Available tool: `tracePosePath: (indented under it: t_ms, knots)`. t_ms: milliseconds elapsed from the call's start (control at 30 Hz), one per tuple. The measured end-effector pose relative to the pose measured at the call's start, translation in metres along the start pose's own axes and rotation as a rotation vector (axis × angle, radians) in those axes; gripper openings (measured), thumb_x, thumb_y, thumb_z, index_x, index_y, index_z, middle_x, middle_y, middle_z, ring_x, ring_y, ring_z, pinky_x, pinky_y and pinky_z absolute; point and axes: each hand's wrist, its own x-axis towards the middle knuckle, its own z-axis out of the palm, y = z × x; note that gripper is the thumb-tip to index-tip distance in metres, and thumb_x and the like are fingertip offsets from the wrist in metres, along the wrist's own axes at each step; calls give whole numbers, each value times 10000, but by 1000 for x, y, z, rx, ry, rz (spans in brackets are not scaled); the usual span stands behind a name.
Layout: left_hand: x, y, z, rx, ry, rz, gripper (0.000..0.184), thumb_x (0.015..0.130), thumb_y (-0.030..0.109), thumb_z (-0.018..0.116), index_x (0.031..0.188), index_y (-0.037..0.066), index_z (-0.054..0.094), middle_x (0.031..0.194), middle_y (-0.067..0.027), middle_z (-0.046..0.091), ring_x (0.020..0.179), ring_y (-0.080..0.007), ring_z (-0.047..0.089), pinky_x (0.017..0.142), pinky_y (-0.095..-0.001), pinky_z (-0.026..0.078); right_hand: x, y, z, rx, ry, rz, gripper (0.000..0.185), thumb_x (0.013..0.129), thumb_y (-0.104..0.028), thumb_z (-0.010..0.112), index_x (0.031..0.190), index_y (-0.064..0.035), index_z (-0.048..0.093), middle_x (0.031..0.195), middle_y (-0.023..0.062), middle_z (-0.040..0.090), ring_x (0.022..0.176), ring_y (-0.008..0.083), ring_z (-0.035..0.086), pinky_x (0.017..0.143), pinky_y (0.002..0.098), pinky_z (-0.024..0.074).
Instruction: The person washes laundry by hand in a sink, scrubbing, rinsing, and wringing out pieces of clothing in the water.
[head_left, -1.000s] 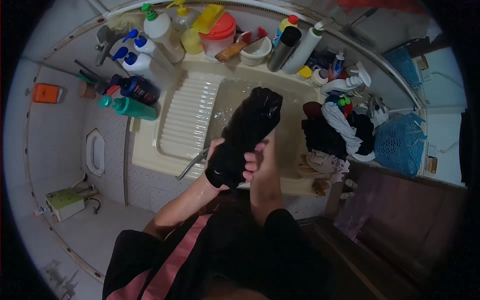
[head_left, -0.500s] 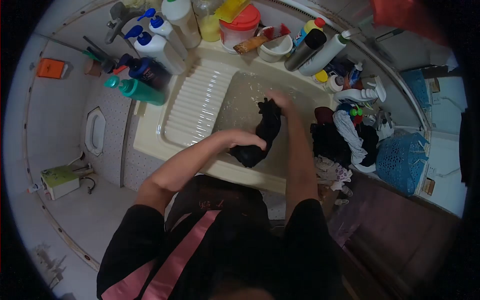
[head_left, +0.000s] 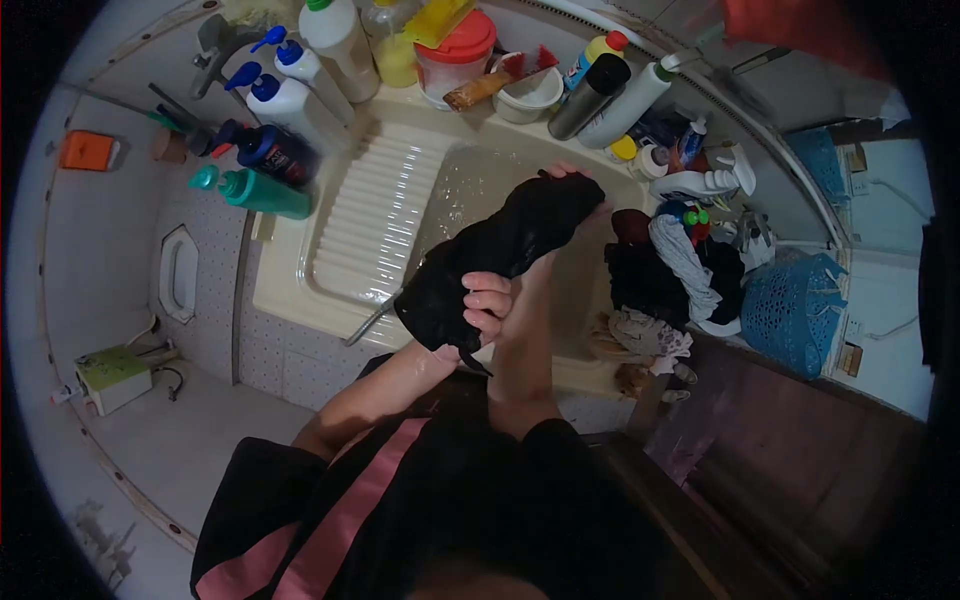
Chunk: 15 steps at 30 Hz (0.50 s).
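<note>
A wet black garment (head_left: 500,235), its exact kind hard to make out, is stretched slantwise over the basin of a cream washing sink (head_left: 285,290). My left hand (head_left: 485,305) grips its near end, fingers curled around the fabric. At the far end my right hand (head_left: 597,212) is wrapped about the cloth, mostly hidden beneath it. A thin strap-like piece dangles below my left hand. Under the garment, cloudy water (head_left: 475,180) lies in the basin, beside the ribbed washboard (head_left: 370,220).
Pump bottles (head_left: 265,190) and a red-lidded tub (head_left: 455,65) line the back and left rim. Spray cans (head_left: 590,95) stand at the back right. Clothes (head_left: 650,275) are heaped right of the sink, by a blue basket (head_left: 790,315). A tap (head_left: 215,50) is at the back left.
The black garment has come up out of the basin water and is now stretched between my hands. My left hand has turned, its fingers now showing around the cloth.
</note>
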Motion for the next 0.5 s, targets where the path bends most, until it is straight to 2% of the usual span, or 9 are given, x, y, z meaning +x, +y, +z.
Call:
tracePosePath:
  t_ms: [33,67,167,233,300,367,433,467,500]
  knots:
    - [-4,1,10,57,75,15,486,820,435,535,1118,51,541,818,-107,572,715,-284,541,593,-382,463,33,-5,-16,344,-90,-52,350,924,-419,459,1036,-90,506,916,54,546,864,154,514,802,280,421]
    - [-8,3,21,176,238,63,484,824,436,536,1117,50,542,819,-106,574,715,-282,545,594,-379,466,47,-18,-36,-23,-169,-27,384,877,-457,552,920,-77,520,900,58,544,846,172,522,749,311,451]
    - [-27,11,44,912,1045,127,453,846,419,586,1074,28,569,835,-93,611,723,-231,606,613,-332,506,76,-51,-44,-329,-24,208,341,839,-398,624,916,-77,541,876,68,559,834,200,540,754,323,456]
    - [-23,20,50,1218,1275,-120,529,767,404,684,1112,20,565,917,-133,627,813,-223,633,688,-329,524,104,-59,-67,-746,-105,437,264,826,-346,631,909,-98,594,827,76,594,804,223,580,744,331,474]
    - [-14,29,46,1280,1345,-188,479,746,323,717,1035,-34,583,916,-131,637,804,-208,631,688,-324,521,99,-51,-47,-960,20,462,253,811,-317,632,921,-89,616,827,106,620,797,248,603,739,341,483]
    - [-34,67,-9,2092,1152,-228,596,745,332,702,1108,-89,486,936,-178,641,826,-296,641,722,-372,522,97,-40,-46,-1182,143,485,249,796,-288,633,932,-79,638,827,136,646,790,274,625,734,350,493]
    - [-47,93,-56,2349,1325,-290,647,749,326,693,1157,-93,416,943,-222,630,864,-347,628,758,-396,512,107,-22,-72,-2068,-197,-20,364,736,-296,640,955,-5,627,836,187,645,778,308,634,720,385,483]
    - [-40,99,-59,2612,1493,-355,702,753,319,685,1206,-98,345,950,-266,619,902,-398,615,793,-419,502,109,-14,-80,-2165,-93,-123,430,694,-290,664,961,44,610,854,220,636,824,316,634,736,385,469]
    - [-40,100,-65,2530,1508,-345,772,769,323,673,1266,-75,238,983,-331,582,976,-456,566,847,-449,473,116,-17,-84,-2173,-115,-127,430,694,-290,664,961,44,610,854,220,636,824,316,634,736,385,469]
